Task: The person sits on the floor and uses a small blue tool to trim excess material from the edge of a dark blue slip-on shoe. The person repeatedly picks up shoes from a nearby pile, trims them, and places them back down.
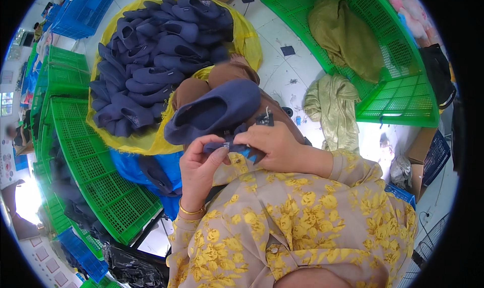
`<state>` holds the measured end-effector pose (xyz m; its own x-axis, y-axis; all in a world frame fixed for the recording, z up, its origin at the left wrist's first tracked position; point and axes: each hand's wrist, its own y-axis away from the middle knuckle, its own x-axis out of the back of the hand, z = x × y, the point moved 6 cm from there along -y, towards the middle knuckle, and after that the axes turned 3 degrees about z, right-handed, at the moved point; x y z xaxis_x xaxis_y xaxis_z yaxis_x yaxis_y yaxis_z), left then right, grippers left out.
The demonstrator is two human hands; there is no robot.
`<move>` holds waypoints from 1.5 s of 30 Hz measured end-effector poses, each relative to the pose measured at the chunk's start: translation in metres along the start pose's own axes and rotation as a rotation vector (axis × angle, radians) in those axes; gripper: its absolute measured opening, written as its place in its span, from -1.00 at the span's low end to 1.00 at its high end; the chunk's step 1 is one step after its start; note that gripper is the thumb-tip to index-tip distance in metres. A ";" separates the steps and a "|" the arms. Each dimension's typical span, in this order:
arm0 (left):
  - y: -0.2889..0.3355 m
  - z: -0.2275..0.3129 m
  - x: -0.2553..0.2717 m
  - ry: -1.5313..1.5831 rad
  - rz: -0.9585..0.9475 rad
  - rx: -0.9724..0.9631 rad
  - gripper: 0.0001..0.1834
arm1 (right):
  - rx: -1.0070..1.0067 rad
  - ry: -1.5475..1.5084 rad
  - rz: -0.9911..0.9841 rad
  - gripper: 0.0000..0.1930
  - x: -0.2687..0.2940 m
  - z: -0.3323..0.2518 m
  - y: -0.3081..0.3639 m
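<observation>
A navy slip-on shoe [242, 102] lies across my lap, its opening facing up. Just below it, my left hand [199, 164] pinches a narrow navy strip [214, 147] bearing a small pale label. My right hand [275, 144] is closed close beside it, its fingertips at the strip's other end. Dark pointed bits and a touch of blue show under the right fingers, but what they belong to is hidden. A small black square piece [264, 117] with a pale thread stands out above the right knuckles.
A yellow sack [249, 41] full of navy shoes [161, 46] stands ahead to the left. Green crates flank me, one on the left [96, 157] and one on the right [408, 106] holding olive cloth [343, 36]. Pale green fabric [333, 106] trails onto the tiled floor.
</observation>
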<state>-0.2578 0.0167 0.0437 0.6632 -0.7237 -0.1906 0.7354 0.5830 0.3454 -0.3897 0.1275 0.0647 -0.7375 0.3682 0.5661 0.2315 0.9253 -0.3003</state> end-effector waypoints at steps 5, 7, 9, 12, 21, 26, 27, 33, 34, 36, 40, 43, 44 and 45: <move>0.005 0.004 0.002 -0.099 -0.053 -0.057 -0.76 | -0.236 -0.452 -0.087 -0.48 0.015 -0.002 -0.003; 0.007 0.009 0.002 -0.170 -0.056 -0.143 -0.75 | -0.229 -0.392 -0.169 -0.52 0.015 0.001 0.003; 0.009 0.009 0.004 -0.242 -0.095 -0.200 -0.75 | -0.109 -0.307 -0.149 -0.57 0.017 -0.004 0.003; 0.013 0.014 0.000 -0.280 -0.126 -0.234 -0.76 | 0.063 -0.068 -0.174 -0.58 0.017 -0.013 0.004; 0.016 0.017 0.000 -0.351 -0.172 -0.284 -0.75 | 0.103 -0.047 -0.194 -0.57 0.022 -0.022 0.001; 0.015 0.019 -0.001 -0.391 -0.200 -0.309 -0.76 | 0.110 -0.036 -0.272 -0.65 0.022 -0.024 -0.001; 0.015 0.019 -0.001 -0.384 -0.209 -0.298 -0.77 | 0.114 -0.032 -0.289 -0.67 0.022 -0.025 -0.002; 0.013 0.017 -0.003 -0.346 -0.245 -0.279 -0.82 | 0.117 -0.038 -0.383 -0.73 0.023 -0.029 -0.005; 0.014 0.017 -0.003 -0.339 -0.252 -0.270 -0.82 | 0.121 -0.047 -0.394 -0.74 0.024 -0.029 -0.006; 0.014 0.015 -0.002 -0.327 -0.266 -0.248 -0.83 | 0.123 -0.020 -0.454 -0.76 0.022 -0.030 -0.007; 0.014 0.009 -0.002 -0.291 -0.296 -0.180 -0.82 | 0.133 0.017 -0.524 -0.80 0.020 -0.030 -0.010; 0.014 0.000 0.000 -0.247 -0.315 -0.122 -0.81 | 0.120 -0.013 -0.544 -0.77 0.018 -0.026 -0.010; 0.015 -0.002 0.000 -0.232 -0.319 -0.103 -0.81 | 0.115 -0.063 -0.538 -0.74 0.017 -0.024 -0.011; 0.015 -0.003 0.000 -0.230 -0.314 -0.087 -0.82 | 0.109 -0.113 -0.532 -0.71 0.016 -0.021 -0.010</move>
<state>-0.2458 0.0267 0.0459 0.3635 -0.9297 -0.0601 0.9129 0.3426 0.2218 -0.3901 0.1259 0.0931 -0.7998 -0.1650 0.5771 -0.2543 0.9641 -0.0768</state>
